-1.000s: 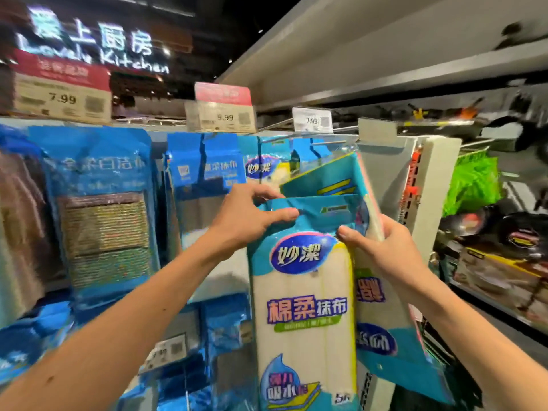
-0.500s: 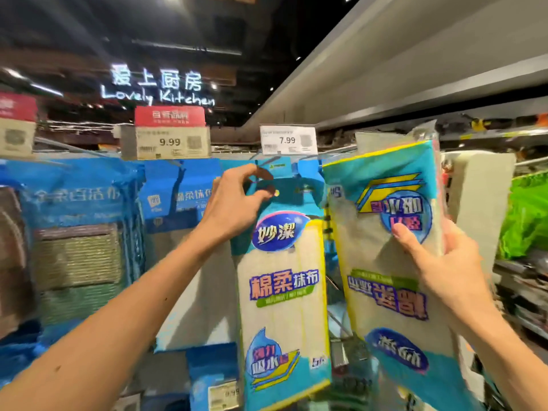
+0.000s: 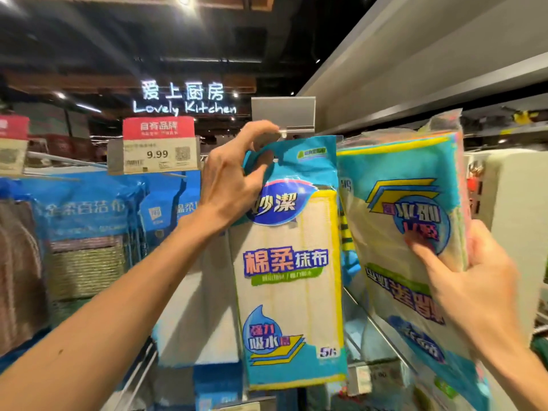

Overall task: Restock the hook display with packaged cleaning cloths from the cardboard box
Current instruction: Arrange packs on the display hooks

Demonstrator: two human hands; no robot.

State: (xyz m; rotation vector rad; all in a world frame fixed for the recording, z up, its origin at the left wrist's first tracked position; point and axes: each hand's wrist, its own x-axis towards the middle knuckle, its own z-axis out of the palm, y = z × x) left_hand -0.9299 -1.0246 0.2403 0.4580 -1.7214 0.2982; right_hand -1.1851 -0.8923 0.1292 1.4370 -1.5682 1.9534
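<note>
My left hand [image 3: 234, 179] pinches the blue top flap of a cleaning cloth pack [image 3: 292, 274], white and yellow cloths in a teal wrapper, held upright at the tip of a display hook [image 3: 281, 132]. The price tag holder [image 3: 283, 114] on that hook is flipped up, showing its grey back. My right hand [image 3: 474, 280] grips a stack of the same cloth packs [image 3: 397, 221], held upside down to the right. The cardboard box is out of view.
Blue packs of other cloths [image 3: 86, 232] hang on hooks to the left under a 9.99 price tag [image 3: 158, 149]. A grey shelf edge [image 3: 415, 93] runs overhead on the right. A metal rail [image 3: 382, 330] slopes below the stack.
The view has moved closer and upward. My left hand raised the pack's top to the hook tip, and the 7.99 tag flipped up. My right hand lifted the stack slightly.
</note>
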